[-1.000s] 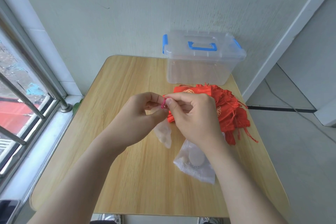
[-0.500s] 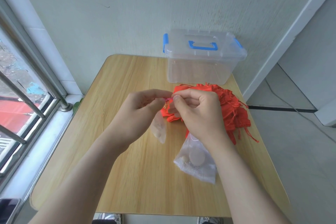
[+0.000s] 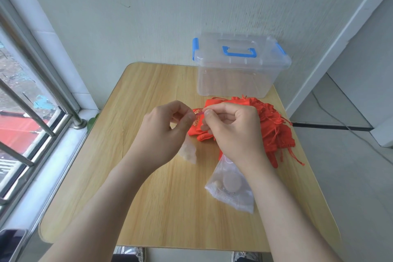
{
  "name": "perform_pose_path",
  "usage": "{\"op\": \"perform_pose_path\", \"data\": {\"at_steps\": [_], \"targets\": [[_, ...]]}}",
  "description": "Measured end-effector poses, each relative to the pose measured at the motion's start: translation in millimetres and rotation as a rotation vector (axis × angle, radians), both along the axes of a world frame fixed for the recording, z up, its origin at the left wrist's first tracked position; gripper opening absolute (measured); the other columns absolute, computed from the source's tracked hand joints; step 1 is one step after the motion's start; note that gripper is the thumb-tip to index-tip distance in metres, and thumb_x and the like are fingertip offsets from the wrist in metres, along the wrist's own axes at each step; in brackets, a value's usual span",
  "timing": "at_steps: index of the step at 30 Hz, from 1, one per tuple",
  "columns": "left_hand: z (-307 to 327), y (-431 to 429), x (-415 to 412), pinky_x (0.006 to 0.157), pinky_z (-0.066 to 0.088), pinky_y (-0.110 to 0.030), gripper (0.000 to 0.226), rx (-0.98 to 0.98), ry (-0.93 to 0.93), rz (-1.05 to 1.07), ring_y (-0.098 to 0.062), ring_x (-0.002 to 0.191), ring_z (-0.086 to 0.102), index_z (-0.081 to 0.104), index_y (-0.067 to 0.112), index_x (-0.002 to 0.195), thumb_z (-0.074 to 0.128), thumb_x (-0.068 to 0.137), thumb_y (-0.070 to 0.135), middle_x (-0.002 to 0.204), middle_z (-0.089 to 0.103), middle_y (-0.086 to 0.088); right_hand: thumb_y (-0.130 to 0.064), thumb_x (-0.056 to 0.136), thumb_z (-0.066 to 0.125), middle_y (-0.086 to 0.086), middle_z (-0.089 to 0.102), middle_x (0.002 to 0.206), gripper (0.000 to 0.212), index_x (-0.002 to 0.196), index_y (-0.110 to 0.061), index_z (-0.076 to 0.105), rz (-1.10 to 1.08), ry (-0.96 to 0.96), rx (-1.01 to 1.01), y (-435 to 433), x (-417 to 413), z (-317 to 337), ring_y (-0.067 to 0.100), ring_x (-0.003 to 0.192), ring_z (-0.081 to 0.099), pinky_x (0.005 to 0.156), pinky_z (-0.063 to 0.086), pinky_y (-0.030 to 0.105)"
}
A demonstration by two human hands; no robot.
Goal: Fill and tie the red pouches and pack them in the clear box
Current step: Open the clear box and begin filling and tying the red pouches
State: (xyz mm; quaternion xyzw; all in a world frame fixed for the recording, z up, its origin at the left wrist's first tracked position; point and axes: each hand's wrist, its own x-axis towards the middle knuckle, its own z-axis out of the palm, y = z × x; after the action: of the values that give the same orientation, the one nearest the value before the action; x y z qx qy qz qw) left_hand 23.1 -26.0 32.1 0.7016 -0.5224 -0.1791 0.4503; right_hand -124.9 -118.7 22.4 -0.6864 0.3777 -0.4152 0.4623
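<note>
Over the table's middle, my left hand (image 3: 165, 132) and my right hand (image 3: 234, 132) hold one red pouch (image 3: 196, 126) with gold print between them. Each hand pinches its top edge with thumb and forefinger, and a thin red cord shows between the fingertips. Just under my left hand is a small whitish translucent packet (image 3: 188, 152); I cannot tell if it hangs or lies on the wood. A pile of red pouches (image 3: 274, 127) with loose cords lies behind my right hand. The clear box (image 3: 240, 70), lid shut, with blue handle and latches, stands at the table's far edge.
A white mesh bag (image 3: 231, 189) with round pale pieces inside lies under my right wrist. The wooden table (image 3: 131, 198) sits against the wall, with a barred window and sill to its left. A dark phone (image 3: 10, 242) lies at the bottom left.
Both hands have risen slightly toward the box and drawn a little apart. More of the red pouch now shows between them.
</note>
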Motion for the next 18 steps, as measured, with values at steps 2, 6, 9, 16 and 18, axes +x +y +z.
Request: {"op": "perform_pose_path", "data": {"at_steps": [2,6,9,16,18], "targets": [[-0.9,0.3,0.2,0.076,0.04,-0.001,0.016,0.037,-0.018,-0.008,0.005,0.094,0.067,0.074,0.026,0.093,0.062,0.105,0.026,0.084,0.073,0.019,-0.004,0.094,0.07,0.004,0.076,0.069,0.015,0.087,-0.011,0.08,-0.013,0.004,0.028,0.6,0.3,-0.2,0.024,0.067,0.077,0.064,0.065,0.051],[-5.0,0.2,3.8,0.078,0.041,-0.001,0.018,0.079,-0.042,-0.014,0.012,0.098,0.066,0.077,0.032,0.093,0.064,0.104,0.03,0.091,0.076,0.023,-0.007,0.092,0.07,0.001,0.076,0.067,0.015,0.085,-0.015,0.08,-0.051,0.059,0.015,0.6,1.4,-2.0,0.02,0.066,0.077,0.069,0.065,0.049],[-7.4,-0.7,6.1,0.085,0.045,-0.01,0.019,0.118,-0.033,-0.013,0.01,0.099,0.068,0.08,0.034,0.093,0.064,0.104,0.033,0.092,0.077,0.024,-0.009,0.094,0.069,-0.001,0.076,0.067,0.015,0.085,-0.016,0.079,-0.088,0.088,0.012,0.7,1.3,-2.5,0.016,0.065,0.077,0.069,0.065,0.043],[-11.0,-5.8,2.1,0.084,0.048,-0.012,0.025,0.171,-0.062,-0.049,0.004,0.096,0.068,0.078,0.029,0.092,0.058,0.107,0.028,0.091,0.077,0.019,-0.009,0.095,0.065,0.002,0.076,0.069,0.015,0.086,-0.015,0.076,-0.101,0.066,0.078,2.5,2.3,-1.8,0.021,0.065,0.078,0.067,0.066,0.049],[-12.1,-7.3,-0.3,0.079,0.051,-0.018,0.026,0.173,-0.03,-0.051,0.0,0.089,0.069,0.075,0.026,0.089,0.056,0.107,0.026,0.085,0.077,0.016,-0.011,0.094,0.064,0.002,0.076,0.07,0.013,0.085,-0.014,0.073,-0.072,0.079,0.086,3.1,3.1,-1.6,0.02,0.066,0.078,0.071,0.065,0.051]]}}
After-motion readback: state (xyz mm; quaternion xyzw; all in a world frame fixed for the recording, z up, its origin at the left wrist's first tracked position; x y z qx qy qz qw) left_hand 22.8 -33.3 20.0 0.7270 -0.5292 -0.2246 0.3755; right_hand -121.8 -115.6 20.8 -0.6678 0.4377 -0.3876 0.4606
